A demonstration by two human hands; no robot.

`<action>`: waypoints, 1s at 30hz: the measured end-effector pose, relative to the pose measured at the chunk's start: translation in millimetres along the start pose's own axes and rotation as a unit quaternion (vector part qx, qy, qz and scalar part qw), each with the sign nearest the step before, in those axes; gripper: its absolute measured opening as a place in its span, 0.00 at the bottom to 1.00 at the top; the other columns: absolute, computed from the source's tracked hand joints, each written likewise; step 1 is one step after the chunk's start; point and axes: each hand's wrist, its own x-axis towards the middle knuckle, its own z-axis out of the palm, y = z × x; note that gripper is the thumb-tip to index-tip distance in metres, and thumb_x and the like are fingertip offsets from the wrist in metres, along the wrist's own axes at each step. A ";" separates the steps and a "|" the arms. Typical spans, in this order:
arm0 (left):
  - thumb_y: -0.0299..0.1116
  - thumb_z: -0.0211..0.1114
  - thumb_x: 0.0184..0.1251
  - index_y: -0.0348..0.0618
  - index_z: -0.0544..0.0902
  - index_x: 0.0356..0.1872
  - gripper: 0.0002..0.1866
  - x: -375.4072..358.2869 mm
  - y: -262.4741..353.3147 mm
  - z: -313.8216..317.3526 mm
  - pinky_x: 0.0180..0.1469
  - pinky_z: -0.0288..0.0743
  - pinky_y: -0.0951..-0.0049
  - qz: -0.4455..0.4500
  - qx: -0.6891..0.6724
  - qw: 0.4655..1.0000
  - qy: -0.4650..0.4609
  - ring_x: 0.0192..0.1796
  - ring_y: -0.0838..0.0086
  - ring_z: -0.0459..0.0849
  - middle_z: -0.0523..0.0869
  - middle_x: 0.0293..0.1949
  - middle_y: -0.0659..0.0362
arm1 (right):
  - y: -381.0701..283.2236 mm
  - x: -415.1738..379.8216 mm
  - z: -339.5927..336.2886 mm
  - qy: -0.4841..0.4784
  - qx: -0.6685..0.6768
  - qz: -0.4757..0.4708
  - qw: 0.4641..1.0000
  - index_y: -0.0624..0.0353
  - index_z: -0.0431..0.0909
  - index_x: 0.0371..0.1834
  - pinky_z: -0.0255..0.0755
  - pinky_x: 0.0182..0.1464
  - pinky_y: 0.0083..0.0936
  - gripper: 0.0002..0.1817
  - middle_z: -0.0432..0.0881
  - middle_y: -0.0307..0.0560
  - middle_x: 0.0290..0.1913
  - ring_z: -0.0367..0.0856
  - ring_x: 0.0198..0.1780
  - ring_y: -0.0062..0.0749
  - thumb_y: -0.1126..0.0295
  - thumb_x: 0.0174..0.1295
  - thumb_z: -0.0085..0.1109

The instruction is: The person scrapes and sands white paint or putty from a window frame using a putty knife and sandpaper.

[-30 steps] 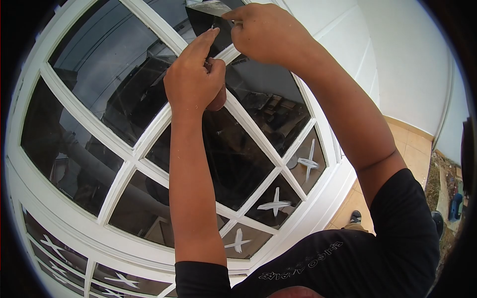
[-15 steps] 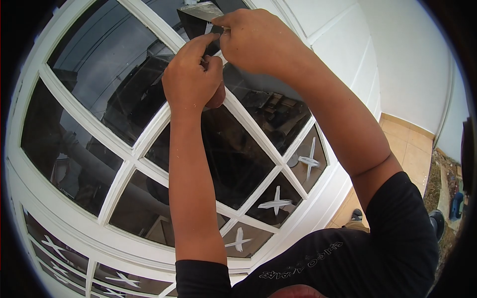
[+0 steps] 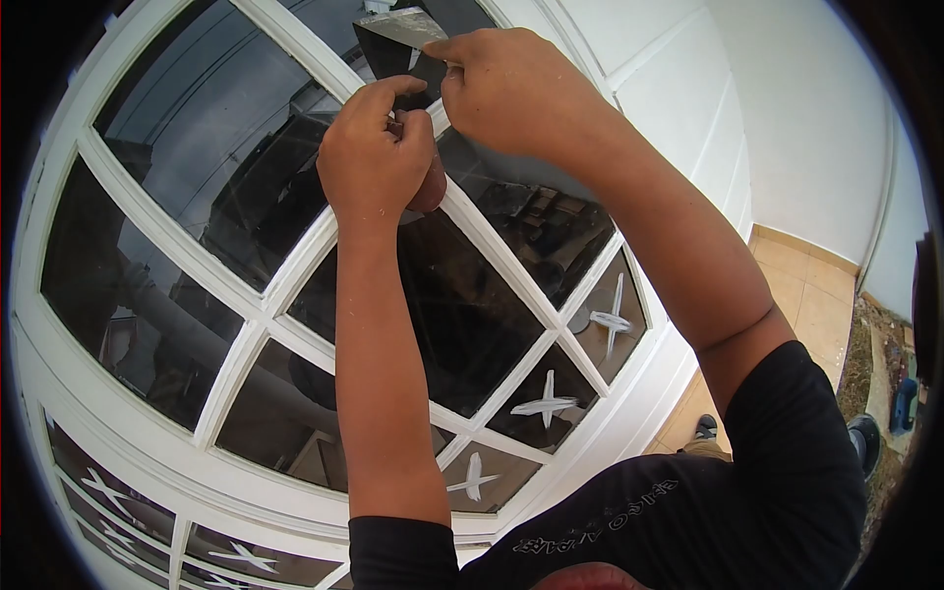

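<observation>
My left hand (image 3: 377,147) is closed around a reddish-brown handle (image 3: 431,187), whose rounded end shows below the palm, over the bars of a white-framed glass door (image 3: 264,313). To its right, my right hand (image 3: 511,88) has its fingers curled, with the index finger touching the edge of a triangular, grey, shiny-looking piece (image 3: 401,29). The thumb is tucked below, and what it may pinch is hidden. A small gap separates my two hands.
White X marks (image 3: 546,398) show on several lower panes. A white wall (image 3: 816,128) and tan floor tiles (image 3: 806,285) are at right. Beside the tiles lies rough ground with a blue object (image 3: 903,403). My shoe (image 3: 706,426) is at lower centre right.
My right hand has shifted slightly down and right, and my left hand slightly left and down. The gap between them is wider, and more of the grey piece shows.
</observation>
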 end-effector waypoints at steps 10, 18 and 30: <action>0.31 0.65 0.56 0.54 0.92 0.42 0.13 0.5 0.4 -1.3 0.40 0.84 0.66 -0.010 0.015 1.000 -0.008 0.32 0.68 0.90 0.92 0.38 0.63 | -17.3 2.5 -14.1 -0.064 0.013 0.022 0.998 0.61 0.90 0.46 0.87 0.51 0.43 0.19 0.91 0.60 0.40 0.93 0.44 0.53 0.64 0.52 0.69; 0.32 0.66 0.57 0.53 0.92 0.40 0.11 -0.5 2.9 -2.6 0.40 0.83 0.65 -0.021 0.009 1.000 -0.010 0.32 0.66 0.90 0.92 0.37 0.62 | -17.7 5.9 -4.0 -0.050 0.012 -0.010 0.999 0.63 0.90 0.43 0.87 0.50 0.41 0.19 0.91 0.60 0.39 0.93 0.42 0.52 0.64 0.50 0.71; 0.32 0.68 0.57 0.51 0.91 0.38 0.09 -0.5 3.4 -3.0 0.40 0.83 0.65 -0.016 0.014 1.000 -0.008 0.33 0.65 0.90 0.92 0.37 0.61 | -21.5 11.1 -9.8 -0.048 -0.010 -0.002 0.999 0.62 0.91 0.40 0.87 0.49 0.42 0.15 0.91 0.59 0.38 0.93 0.42 0.51 0.64 0.55 0.67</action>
